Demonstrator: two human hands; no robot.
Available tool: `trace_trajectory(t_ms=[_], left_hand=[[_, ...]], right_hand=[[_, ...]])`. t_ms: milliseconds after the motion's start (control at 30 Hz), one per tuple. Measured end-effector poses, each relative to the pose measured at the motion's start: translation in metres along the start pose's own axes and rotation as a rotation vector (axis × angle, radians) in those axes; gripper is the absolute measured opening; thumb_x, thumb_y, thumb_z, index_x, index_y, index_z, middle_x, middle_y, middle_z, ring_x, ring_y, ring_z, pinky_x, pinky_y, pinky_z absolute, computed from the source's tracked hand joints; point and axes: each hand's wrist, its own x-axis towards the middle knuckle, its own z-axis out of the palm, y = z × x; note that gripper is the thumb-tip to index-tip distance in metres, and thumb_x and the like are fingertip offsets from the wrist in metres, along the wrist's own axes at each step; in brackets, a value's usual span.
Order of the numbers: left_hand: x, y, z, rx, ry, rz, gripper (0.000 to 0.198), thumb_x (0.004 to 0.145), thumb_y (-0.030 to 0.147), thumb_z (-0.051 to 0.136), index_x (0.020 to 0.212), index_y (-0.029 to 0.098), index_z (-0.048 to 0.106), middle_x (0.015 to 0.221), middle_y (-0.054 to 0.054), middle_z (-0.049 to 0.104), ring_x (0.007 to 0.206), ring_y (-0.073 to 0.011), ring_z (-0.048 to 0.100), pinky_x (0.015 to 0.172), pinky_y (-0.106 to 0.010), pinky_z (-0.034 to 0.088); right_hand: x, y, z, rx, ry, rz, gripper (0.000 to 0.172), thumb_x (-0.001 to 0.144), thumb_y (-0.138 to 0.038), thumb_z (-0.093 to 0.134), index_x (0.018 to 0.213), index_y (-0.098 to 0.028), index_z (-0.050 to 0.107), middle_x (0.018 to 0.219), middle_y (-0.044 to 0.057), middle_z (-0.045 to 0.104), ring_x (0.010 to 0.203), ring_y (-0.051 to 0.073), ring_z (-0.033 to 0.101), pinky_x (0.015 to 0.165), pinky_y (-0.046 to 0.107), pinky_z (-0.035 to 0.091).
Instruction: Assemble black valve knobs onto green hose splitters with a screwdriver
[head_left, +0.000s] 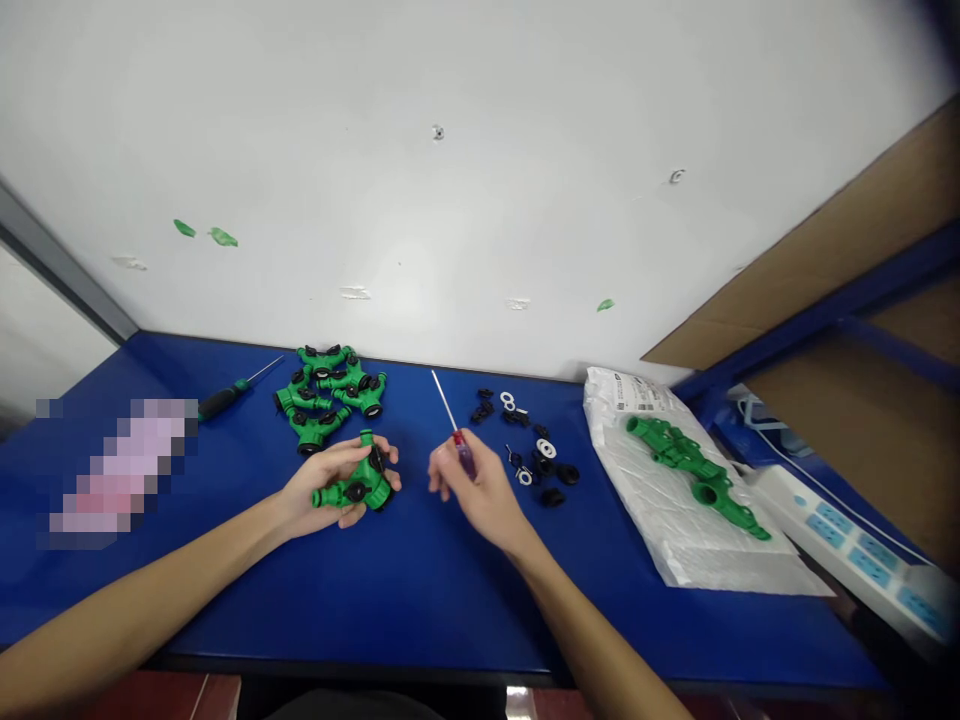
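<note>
My left hand [330,490] is closed around a green Y-shaped hose splitter [352,487] with black valve levers, held above the blue table. In my right hand [476,485] is a screwdriver [465,456] with a red and purple see-through handle, its thin shaft slanting up and to the left. The screwdriver's tip is apart from the splitter. Beyond my left hand lie several more green splitters [319,428] fitted with black levers. Right of my right hand are scattered small black parts [568,474] and white rings [547,449].
A second screwdriver [221,400] with a black and green handle lies at the left. On the right, a white padded bag [645,500] carries green splitter bodies [675,450]. A power strip [847,540] sits beyond it. A white wall [405,200] closes off the back of the blue table [322,610].
</note>
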Motion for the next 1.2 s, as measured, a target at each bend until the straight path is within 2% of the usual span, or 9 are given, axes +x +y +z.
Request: trace_trajectory(t_ms=[100, 200, 333, 467, 567, 667, 867, 1033, 1200], left_hand=[[-0.002, -0.004, 0.004, -0.018, 0.022, -0.073, 0.024, 0.090, 0.023, 0.056, 0.111, 0.015, 0.067, 0.086, -0.009, 0.072, 0.040, -0.0081, 0.056, 0.028, -0.014, 0.041], [-0.003, -0.005, 0.006, -0.002, 0.007, -0.072, 0.035, 0.090, 0.024, 0.059, 0.124, 0.019, 0.062, 0.089, -0.009, 0.074, 0.040, -0.0088, 0.058, 0.030, -0.015, 0.042], [-0.003, -0.006, 0.006, 0.008, -0.056, 0.011, 0.042, 0.086, 0.033, 0.065, 0.126, 0.021, 0.062, 0.102, -0.012, 0.073, 0.073, -0.0220, 0.071, 0.056, -0.029, 0.059], [-0.002, -0.011, 0.001, 0.060, -0.087, 0.210, 0.057, 0.077, 0.038, 0.075, 0.130, 0.026, 0.058, 0.136, -0.014, 0.057, 0.105, -0.0321, 0.065, 0.082, -0.046, 0.058], [-0.002, -0.016, -0.002, 0.111, -0.023, 0.297, 0.068, 0.071, 0.035, 0.082, 0.133, 0.031, 0.055, 0.140, -0.012, 0.052, 0.102, -0.0304, 0.066, 0.081, -0.047, 0.057], [-0.001, -0.016, 0.000, 0.197, 0.115, 0.280, 0.072, 0.070, 0.019, 0.082, 0.135, 0.030, 0.052, 0.127, -0.010, 0.061, 0.085, -0.0219, 0.070, 0.080, -0.042, 0.058], [0.002, -0.005, 0.006, -0.014, 0.148, 0.152, 0.023, 0.084, 0.024, 0.068, 0.104, 0.012, 0.066, 0.092, -0.014, 0.075, 0.077, -0.0220, 0.071, 0.060, -0.027, 0.057], [0.002, 0.001, 0.005, -0.147, 0.181, 0.033, 0.017, 0.087, 0.025, 0.061, 0.092, 0.010, 0.067, 0.095, -0.017, 0.074, 0.073, -0.0172, 0.070, 0.060, -0.022, 0.056], [0.002, -0.008, -0.003, 0.275, 0.238, 0.416, 0.026, 0.074, 0.018, 0.077, 0.096, 0.020, 0.065, 0.076, 0.000, 0.070, 0.054, -0.0127, 0.062, 0.052, -0.025, 0.052]], right_hand=[[-0.006, 0.005, 0.021, 0.103, -0.142, 0.050, 0.036, 0.077, -0.046, 0.073, 0.089, -0.019, 0.053, 0.086, 0.002, 0.062, 0.071, 0.014, 0.062, 0.061, 0.025, 0.052], [-0.012, 0.012, 0.037, 0.165, -0.205, 0.094, 0.033, 0.076, -0.036, 0.074, 0.095, -0.019, 0.053, 0.082, 0.000, 0.065, 0.073, 0.017, 0.067, 0.068, 0.029, 0.055], [-0.010, 0.019, 0.043, 0.223, -0.080, 0.123, 0.027, 0.076, -0.036, 0.072, 0.089, -0.019, 0.057, 0.071, -0.001, 0.065, 0.064, 0.017, 0.067, 0.063, 0.031, 0.056], [-0.004, 0.015, 0.037, 0.316, 0.061, 0.136, 0.029, 0.072, -0.039, 0.075, 0.075, -0.019, 0.054, 0.079, 0.002, 0.068, 0.059, 0.014, 0.063, 0.062, 0.031, 0.056], [-0.002, 0.012, 0.034, 0.386, 0.132, 0.151, 0.036, 0.071, -0.039, 0.077, 0.068, -0.020, 0.047, 0.082, 0.003, 0.069, 0.056, 0.013, 0.062, 0.062, 0.031, 0.056], [-0.003, 0.013, 0.035, 0.414, 0.163, 0.148, 0.040, 0.069, -0.038, 0.081, 0.065, -0.020, 0.045, 0.076, 0.002, 0.068, 0.056, 0.013, 0.062, 0.062, 0.031, 0.055], [-0.003, 0.013, 0.033, 0.473, 0.125, 0.098, 0.031, 0.084, -0.045, 0.067, 0.074, -0.016, 0.061, 0.068, 0.002, 0.064, 0.060, 0.014, 0.061, 0.061, 0.029, 0.052], [0.000, 0.015, 0.025, 0.485, 0.149, 0.087, 0.031, 0.090, -0.042, 0.061, 0.072, -0.016, 0.062, 0.065, 0.000, 0.060, 0.059, 0.012, 0.057, 0.058, 0.027, 0.047], [0.001, 0.018, 0.022, 0.419, 0.143, 0.074, 0.031, 0.088, -0.042, 0.063, 0.070, -0.017, 0.059, 0.063, 0.000, 0.058, 0.057, 0.012, 0.055, 0.056, 0.026, 0.045]])
